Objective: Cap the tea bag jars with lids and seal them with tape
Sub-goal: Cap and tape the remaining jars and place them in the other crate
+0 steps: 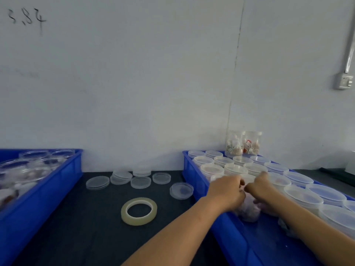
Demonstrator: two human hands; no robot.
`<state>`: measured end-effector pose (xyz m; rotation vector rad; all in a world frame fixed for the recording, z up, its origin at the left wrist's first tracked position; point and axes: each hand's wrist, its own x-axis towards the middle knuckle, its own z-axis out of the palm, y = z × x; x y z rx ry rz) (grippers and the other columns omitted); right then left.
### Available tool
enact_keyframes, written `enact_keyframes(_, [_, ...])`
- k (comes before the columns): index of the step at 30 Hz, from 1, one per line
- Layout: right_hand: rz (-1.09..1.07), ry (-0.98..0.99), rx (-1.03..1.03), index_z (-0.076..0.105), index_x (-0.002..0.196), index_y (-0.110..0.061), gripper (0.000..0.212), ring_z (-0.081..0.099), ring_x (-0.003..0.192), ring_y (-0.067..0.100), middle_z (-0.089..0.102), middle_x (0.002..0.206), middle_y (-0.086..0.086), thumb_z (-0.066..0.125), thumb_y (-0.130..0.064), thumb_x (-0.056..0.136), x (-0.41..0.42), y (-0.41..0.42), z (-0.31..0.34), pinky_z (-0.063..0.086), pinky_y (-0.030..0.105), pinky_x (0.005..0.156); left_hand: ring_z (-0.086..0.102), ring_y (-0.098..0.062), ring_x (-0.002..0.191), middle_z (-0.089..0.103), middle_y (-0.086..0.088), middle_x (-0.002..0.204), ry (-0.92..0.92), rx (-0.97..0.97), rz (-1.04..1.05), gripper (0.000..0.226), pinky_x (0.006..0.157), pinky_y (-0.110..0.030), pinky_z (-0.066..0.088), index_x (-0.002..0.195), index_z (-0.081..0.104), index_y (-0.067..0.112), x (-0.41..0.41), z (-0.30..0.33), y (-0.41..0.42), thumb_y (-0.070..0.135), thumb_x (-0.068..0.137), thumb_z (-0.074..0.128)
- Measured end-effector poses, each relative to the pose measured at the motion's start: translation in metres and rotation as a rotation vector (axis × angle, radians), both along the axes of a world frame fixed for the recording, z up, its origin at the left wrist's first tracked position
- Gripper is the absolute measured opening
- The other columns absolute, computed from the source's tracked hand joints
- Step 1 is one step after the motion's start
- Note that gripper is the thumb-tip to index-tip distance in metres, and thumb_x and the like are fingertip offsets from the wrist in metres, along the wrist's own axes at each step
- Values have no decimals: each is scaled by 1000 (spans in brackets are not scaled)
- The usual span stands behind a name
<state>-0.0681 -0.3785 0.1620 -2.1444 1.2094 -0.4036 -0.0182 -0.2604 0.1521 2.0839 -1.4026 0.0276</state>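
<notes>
Jar [249, 209] sat in the right bin [194, 175] at four o'clock from the tape [139, 211], both hands [228, 191] [262, 186] curled round its top, and I feared it could tip if they pressed unevenly.

A pale grey painted wall [134, 83] is seen behind a dark, black-topped work table [86, 227]. Dark handwritten digits [26, 18] are scrawled at the wall's upper left. A grey wall socket [344, 81] is mounted at right, below a grey conduit [350, 45].
</notes>
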Motion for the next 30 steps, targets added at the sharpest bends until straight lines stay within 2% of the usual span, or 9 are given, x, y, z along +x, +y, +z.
enact_keyframes(1, [56,-53,-57,11,149,-5,69,60,83,29,58,100,20,54,-10,95,4,9,3,50,39,66,57,-22,114,62,-4,127,-15,-35,27,34,87,-33,41,128,56,15,6,3,14,20,95,48])
enact_keyframes(2, [118,-107,-87,9,149,-7,73,60,79,29,57,90,17,55,-8,92,7,22,8,50,38,62,57,-21,114,62,-2,127,-25,-63,65,32,89,-34,42,125,58,17,13,6,29,19,95,48])
enact_keyframes(4, [219,-184,-14,17,146,-9,67,61,78,31,54,81,14,56,-5,91,18,54,17,51,40,65,57,-22,112,63,-1,125,-31,-80,151,29,92,-37,44,120,61,19,30,7,61,18,93,49])
enact_keyframes(8, [458,-212,99,35,136,-11,48,60,79,27,59,92,17,54,-6,92,52,125,29,48,36,63,59,-24,112,66,-2,121,3,-26,356,26,93,-34,46,113,65,20,72,5,135,18,91,52])
enact_keyframes(12, [656,-269,158,38,128,-14,39,58,80,25,59,95,17,52,-6,92,94,200,26,47,31,58,59,-23,111,65,-3,121,9,50,592,23,90,-33,45,112,64,20,112,10,226,22,93,51])
enact_keyframes(15, [709,-300,225,43,122,-13,36,62,86,27,60,95,16,53,-3,88,122,242,20,54,40,70,59,-21,110,65,-1,120,25,62,729,21,90,-34,46,109,63,22,132,10,276,22,92,51])
enact_keyframes(22, [832,-327,266,51,116,-11,30,62,91,25,60,88,8,50,-3,87,173,332,4,57,41,75,60,-24,110,65,-3,120,10,66,893,24,88,-31,45,112,65,19,166,7,364,17,93,49])
enact_keyframes(26, [853,-320,260,55,107,-10,23,59,84,25,59,90,11,47,-1,88,199,360,-3,54,39,71,63,-22,96,68,-6,109,-34,137,972,24,77,-35,48,108,64,15,187,4,395,12,92,48])
enact_keyframes(30, [887,-334,230,56,116,-10,30,53,76,19,57,89,6,48,-2,88,220,378,-10,45,30,66,61,-22,102,62,-5,119,-72,240,1048,31,77,-30,46,119,57,16,206,-5,414,7,89,54])
